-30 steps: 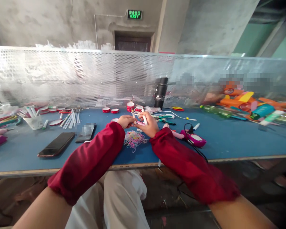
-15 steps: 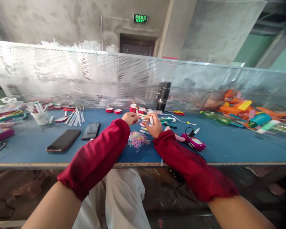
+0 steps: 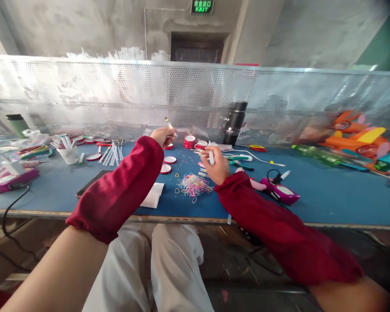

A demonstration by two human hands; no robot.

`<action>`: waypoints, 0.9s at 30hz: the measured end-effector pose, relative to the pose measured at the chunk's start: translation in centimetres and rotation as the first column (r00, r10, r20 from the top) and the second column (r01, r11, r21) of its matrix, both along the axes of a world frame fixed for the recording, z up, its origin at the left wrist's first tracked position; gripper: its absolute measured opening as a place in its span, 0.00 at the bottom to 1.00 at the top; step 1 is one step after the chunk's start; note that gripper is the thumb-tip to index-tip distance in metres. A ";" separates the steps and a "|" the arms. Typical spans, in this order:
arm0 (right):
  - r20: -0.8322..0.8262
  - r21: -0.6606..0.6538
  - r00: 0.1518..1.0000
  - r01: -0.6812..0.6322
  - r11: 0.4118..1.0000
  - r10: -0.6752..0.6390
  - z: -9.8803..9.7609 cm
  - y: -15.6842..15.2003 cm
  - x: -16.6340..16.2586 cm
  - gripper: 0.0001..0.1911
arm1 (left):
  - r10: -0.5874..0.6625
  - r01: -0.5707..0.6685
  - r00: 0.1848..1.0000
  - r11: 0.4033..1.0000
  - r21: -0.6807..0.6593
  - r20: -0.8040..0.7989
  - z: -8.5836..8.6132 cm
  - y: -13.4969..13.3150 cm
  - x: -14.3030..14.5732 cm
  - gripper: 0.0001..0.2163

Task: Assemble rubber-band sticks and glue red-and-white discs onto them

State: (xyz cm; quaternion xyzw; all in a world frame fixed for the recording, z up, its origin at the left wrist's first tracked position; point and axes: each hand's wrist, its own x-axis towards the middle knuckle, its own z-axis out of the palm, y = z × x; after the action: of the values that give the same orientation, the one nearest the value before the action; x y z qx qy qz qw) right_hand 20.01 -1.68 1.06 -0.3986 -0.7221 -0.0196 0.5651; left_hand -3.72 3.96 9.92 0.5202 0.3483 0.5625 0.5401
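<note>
My left hand [image 3: 162, 135] is raised above the blue table [image 3: 328, 199], pinched on a thin white stick [image 3: 167, 123] that points up and away. Lower and to the right, my right hand [image 3: 216, 164] is closed round a short white tube [image 3: 211, 157]. Both arms wear dark red sleeves. A heap of small coloured rubber bands [image 3: 194, 184] lies on the table between the hands, just in front of my right hand. Round red-rimmed lids [image 3: 165, 168] lie near my left forearm.
A black flask [image 3: 234, 124] stands by the perforated metal screen [image 3: 117, 99]. A purple device [image 3: 281, 190] with a black cable lies right of my right arm. White sticks and a cup [image 3: 69, 154] are at left, another purple device [image 3: 9, 178] far left, and colourful toys [image 3: 360, 138] at right.
My left hand has lifted up and to the left, away from my right hand, taking the thin stick with it. The view has shifted to the left.
</note>
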 end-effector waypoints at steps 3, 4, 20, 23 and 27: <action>0.021 -0.056 0.996 -0.088 0.995 0.089 0.7 -3.7 -2.9 0.13 | 0.058 -0.057 0.997 0.998 -0.029 0.050 -1.9 0.0 -0.1 0.04; 0.029 -0.084 0.994 -0.104 0.991 0.107 0.6 -5.2 -4.1 0.10 | 0.068 -0.065 0.996 0.997 -0.041 0.064 -2.6 0.0 0.1 0.05; 0.499 -0.139 0.866 0.096 0.986 -0.013 -2.9 -12.6 -14.3 0.17 | 0.213 -0.210 0.977 0.974 -0.082 0.021 -0.3 0.5 -4.1 0.04; 0.542 -0.126 0.840 0.042 0.991 0.034 -2.6 -13.8 -12.9 0.14 | 0.171 -0.164 0.983 0.982 -0.096 0.064 -1.0 0.7 -2.5 0.04; 0.515 -0.153 0.856 0.036 0.988 0.048 -2.9 -15.2 -11.6 0.15 | 0.103 -0.096 0.991 0.991 -0.092 0.085 -2.9 0.7 1.1 0.05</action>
State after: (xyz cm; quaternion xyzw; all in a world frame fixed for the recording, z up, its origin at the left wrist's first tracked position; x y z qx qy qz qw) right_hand 8.45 -16.86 -1.86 -0.4195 -0.8477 -0.0671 0.3177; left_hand -2.64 4.70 7.06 0.4523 0.3736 0.5956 0.5487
